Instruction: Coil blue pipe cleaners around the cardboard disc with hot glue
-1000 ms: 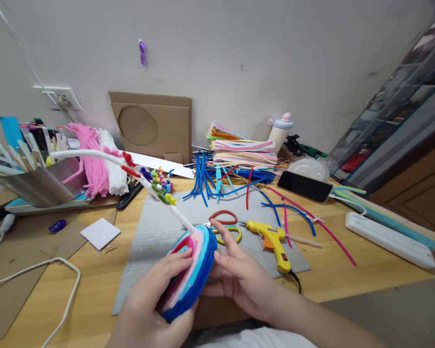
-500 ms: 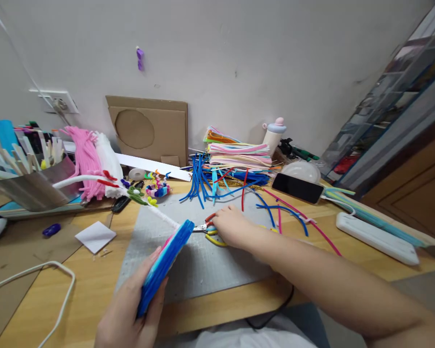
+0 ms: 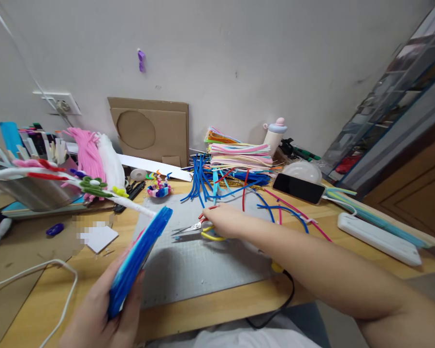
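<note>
My left hand (image 3: 110,302) grips a flat piece (image 3: 139,263) covered in blue pipe cleaners, with pink along its edge. From its top a white stem (image 3: 132,205) stretches left, bearing a green flower (image 3: 93,186) and yellow, red and pink pieces. Over the grey mat, my right hand (image 3: 221,220) has its fingers closed on the red handle of the scissors (image 3: 196,225), whose blades point left. Yellow-handled pliers (image 3: 213,236) lie right beneath that hand, partly hidden by it.
Behind the grey mat (image 3: 203,270) lie blue pipe cleaners (image 3: 202,176) and stacked bundles (image 3: 239,154). A phone (image 3: 297,188) and power strip (image 3: 379,239) are at right. A metal holder (image 3: 43,191) with sticks stands left, near a white paper square (image 3: 100,238).
My left hand has moved left and down with the blue piece, and its stem swung left. My right hand has shifted left, and the scissors' blades now show apart from the piece.
</note>
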The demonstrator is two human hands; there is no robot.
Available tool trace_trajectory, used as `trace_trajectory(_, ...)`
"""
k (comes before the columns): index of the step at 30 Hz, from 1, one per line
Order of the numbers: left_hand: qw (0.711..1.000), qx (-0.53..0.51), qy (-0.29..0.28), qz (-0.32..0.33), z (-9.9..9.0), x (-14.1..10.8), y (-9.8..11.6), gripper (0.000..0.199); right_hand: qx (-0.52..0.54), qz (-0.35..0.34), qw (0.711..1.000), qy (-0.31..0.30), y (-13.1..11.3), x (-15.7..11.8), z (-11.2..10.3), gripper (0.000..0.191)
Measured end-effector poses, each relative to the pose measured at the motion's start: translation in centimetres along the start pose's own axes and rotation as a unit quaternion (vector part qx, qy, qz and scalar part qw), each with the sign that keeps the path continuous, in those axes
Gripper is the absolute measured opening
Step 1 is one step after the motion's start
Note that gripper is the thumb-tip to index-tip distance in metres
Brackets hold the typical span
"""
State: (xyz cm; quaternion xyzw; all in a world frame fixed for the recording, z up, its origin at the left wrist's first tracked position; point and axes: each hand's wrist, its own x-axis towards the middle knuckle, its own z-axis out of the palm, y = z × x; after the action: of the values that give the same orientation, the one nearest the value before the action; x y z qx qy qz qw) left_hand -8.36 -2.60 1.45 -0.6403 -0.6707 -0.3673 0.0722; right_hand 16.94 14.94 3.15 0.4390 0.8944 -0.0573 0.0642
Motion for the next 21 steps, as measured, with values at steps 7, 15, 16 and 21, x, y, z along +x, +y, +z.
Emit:
trace_trajectory(7,0.998,0.037,0.035,0.033,0.8,1.0,0.1,0.056,0.035,0.184,0.980,0.065,5.6,-5.0,-4.1,0.040)
trace_trajectory(15,0.972,0.005,0.029,0.233,2.7,2.1,0.5,0.066,0.046,0.425,0.904,0.030,15.9,-14.2,0.4,0.020)
trace_trajectory(16,0.973,0.007,0.036,0.229,2.8,2.2,0.5,0.066,0.050,0.434,0.899,0.027,16.3,-14.6,1.0,0.019)
trace_trajectory(21,0.984,0.040,0.057,0.165,2.7,2.8,0.5,0.063,0.052,0.428,0.899,0.074,12.4,-13.5,1.6,0.031)
